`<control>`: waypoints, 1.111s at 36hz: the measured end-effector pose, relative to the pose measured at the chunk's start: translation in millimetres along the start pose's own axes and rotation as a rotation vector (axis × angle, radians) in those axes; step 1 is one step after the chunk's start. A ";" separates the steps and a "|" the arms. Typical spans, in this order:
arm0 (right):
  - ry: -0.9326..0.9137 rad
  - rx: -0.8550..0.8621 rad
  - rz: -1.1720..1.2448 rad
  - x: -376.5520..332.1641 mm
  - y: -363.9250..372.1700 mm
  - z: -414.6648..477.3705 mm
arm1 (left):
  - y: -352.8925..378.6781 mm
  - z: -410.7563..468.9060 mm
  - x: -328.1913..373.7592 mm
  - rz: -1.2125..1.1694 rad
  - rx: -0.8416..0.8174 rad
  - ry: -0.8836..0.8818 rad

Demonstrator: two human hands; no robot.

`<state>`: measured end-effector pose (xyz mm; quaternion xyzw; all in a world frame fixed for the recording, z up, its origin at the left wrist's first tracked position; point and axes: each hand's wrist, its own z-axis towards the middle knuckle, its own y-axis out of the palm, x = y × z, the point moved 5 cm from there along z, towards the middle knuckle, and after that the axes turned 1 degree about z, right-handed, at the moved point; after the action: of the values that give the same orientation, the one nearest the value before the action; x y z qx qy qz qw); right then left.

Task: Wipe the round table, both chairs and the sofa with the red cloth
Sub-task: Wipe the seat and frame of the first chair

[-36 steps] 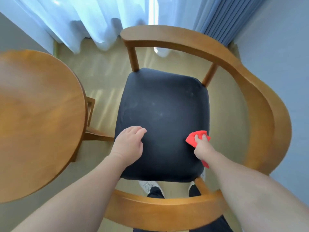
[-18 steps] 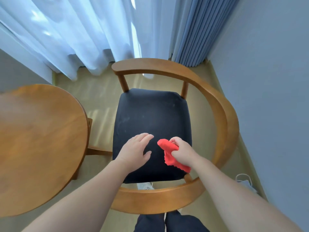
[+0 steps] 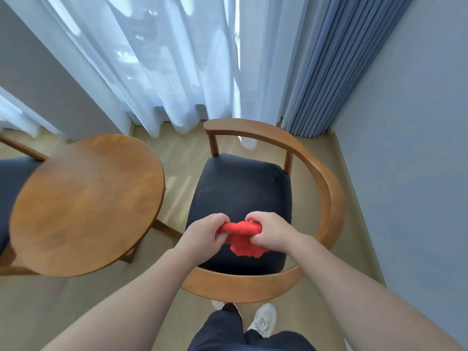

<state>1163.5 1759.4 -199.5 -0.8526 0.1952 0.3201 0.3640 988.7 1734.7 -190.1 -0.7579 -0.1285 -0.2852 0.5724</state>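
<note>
Both hands hold the red cloth (image 3: 243, 236) bunched above the near part of the dark seat of a wooden armchair (image 3: 331, 196). My left hand (image 3: 205, 234) grips the cloth's left end and my right hand (image 3: 272, 233) grips its right end, with a loose flap hanging between them. The round wooden table (image 3: 83, 201) stands left of the chair. A second chair's dark seat (image 3: 11, 181) shows partly behind the table at the far left. No sofa is in view.
White sheer curtains (image 3: 164, 62) and a blue pleated curtain (image 3: 329, 72) hang behind the chair. A grey-blue wall (image 3: 417, 148) runs close along the chair's right side. My legs and white shoes (image 3: 263, 320) stand just behind the chair's curved back rail.
My left hand has left the seat and taken hold of the cloth, which now sits between both hands. The camera has pulled back and up, bringing more of the curtains and table into view.
</note>
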 end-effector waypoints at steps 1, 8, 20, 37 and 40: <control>-0.026 0.017 -0.002 -5.0 0.3 -1.5 | -2.3 -4.8 1.3 -0.016 0.030 -0.016; -0.158 -0.039 0.026 -36.2 20.6 -4.4 | -10.7 -34.9 -15.5 -0.044 0.137 -0.123; 0.087 -0.076 0.077 -16.0 71.3 27.4 | 3.6 -94.3 -134.2 0.008 0.144 -0.535; 0.093 -0.265 -0.006 -32.3 196.8 123.8 | 94.8 -104.9 -206.0 -0.292 0.239 -0.827; 0.025 -0.417 -0.008 -30.2 218.3 126.3 | 104.0 -102.7 -209.8 -0.379 0.364 -0.795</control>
<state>967.3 1712.7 -353.9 -0.9141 0.1258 0.3417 0.1784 844.9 1633.3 -375.6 -0.6589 -0.5214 -0.0450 0.5403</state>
